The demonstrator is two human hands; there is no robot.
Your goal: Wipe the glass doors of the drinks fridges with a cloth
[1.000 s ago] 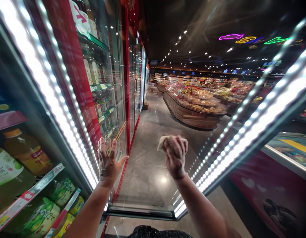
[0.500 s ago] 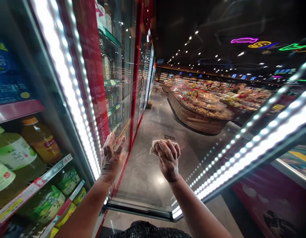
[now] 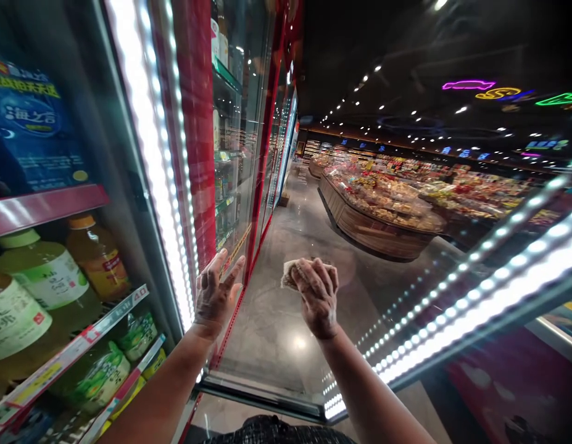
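Note:
My right hand point(image 3: 319, 297) has its fingers closed over a beige cloth point(image 3: 292, 275), bunched up under the palm against the clear glass door point(image 3: 271, 333). The fingers hide part of the cloth. To the left, my left hand point(image 3: 216, 296) is spread open with nothing in it, at the left side of the same glass; whether its palm touches the pane I cannot tell. Bright LED strips point(image 3: 163, 154) run along the door's left side, and another strip point(image 3: 480, 296) runs along its right side.
At left, cooler shelves point(image 3: 77, 339) hold bottled drinks point(image 3: 49, 265), green packs point(image 3: 103, 376) and a blue package point(image 3: 31, 117). Red-framed glass cabinets point(image 3: 267, 179) line the aisle. Through the glass, a wooden display stand point(image 3: 373, 231) of packaged goods stands on the grey floor.
My view has turned a little left, so shelves and aisle sit further right. My left hand appears slightly further right; the right hand with the cloth stays almost in place.

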